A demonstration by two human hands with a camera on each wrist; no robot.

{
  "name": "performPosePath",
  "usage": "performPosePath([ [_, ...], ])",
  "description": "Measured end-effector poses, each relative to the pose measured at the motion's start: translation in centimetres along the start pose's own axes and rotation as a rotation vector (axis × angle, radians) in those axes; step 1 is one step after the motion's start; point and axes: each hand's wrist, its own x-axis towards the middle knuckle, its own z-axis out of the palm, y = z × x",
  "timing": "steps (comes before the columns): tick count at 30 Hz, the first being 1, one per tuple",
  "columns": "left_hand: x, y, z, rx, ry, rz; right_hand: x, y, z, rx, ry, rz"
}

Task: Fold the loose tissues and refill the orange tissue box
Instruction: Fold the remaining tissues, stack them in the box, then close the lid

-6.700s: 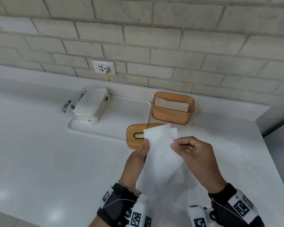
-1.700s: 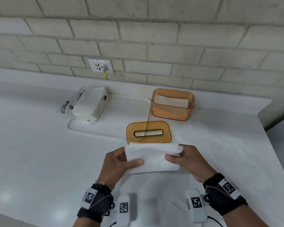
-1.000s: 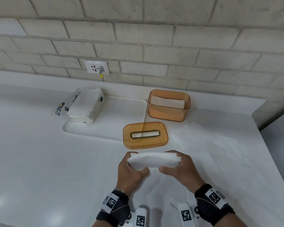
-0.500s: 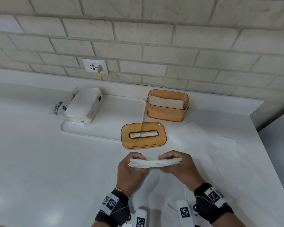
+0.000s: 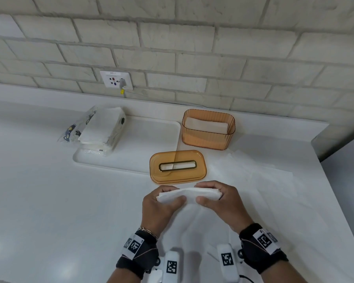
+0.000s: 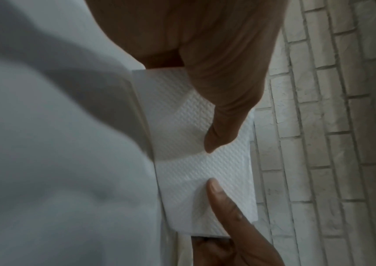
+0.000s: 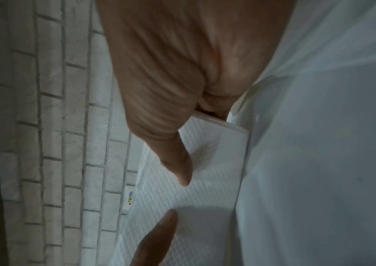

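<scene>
A folded white tissue hangs just above the counter between both hands. My left hand pinches its left end, thumb on the near face. My right hand pinches the right end the same way. The left wrist view shows the embossed tissue under both thumbs, and the right wrist view shows the tissue likewise. The orange tissue box stands open behind, with folded tissues inside. Its orange lid lies flat in front of it. Loose unfolded tissues lie spread on the counter to the right.
A white tray sits at the back left, bearing an opened tissue pack. A wall socket with a plugged cable is on the brick wall. The counter's right edge drops off nearby.
Both hands folded the tissue from a tall sheet down to a narrow strip and moved it a little forward toward the lid. The camera has tilted slightly.
</scene>
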Motion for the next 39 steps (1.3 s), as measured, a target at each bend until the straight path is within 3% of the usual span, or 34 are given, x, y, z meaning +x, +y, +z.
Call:
performPosePath([
  [5,0.0,-0.4,-0.4,0.006,-0.022,-0.038,0.1,1.0,0.0,0.023,0.031,0.085],
  [13,0.3,0.7,-0.5,-0.062,-0.033,-0.012,0.6,0.3,-0.4,0.091,0.028,0.028],
  [17,0.6,0.0,-0.7,-0.047,-0.095,-0.081,0.7,0.6,-0.8,0.011,0.044,0.027],
  [23,1.5,1.3,-2.5,0.007,-0.226,-0.023,0.0,-3.3,-2.4,0.342,0.087,-0.018],
  [29,0.8,2.7,-0.6,0.273,-0.387,0.094,-0.2,-5.5,-0.6,0.433,-0.02,-0.052],
  [34,-0.3,3.9,1.5,0.173,-0.352,0.17,-0.8,-4.8,0.6,0.333,-0.088,-0.057],
  [39,-0.5,3.6,1.3,0.041,-0.337,0.115,-1.2,-3.8,-0.1,0.236,-0.162,-0.064],
])
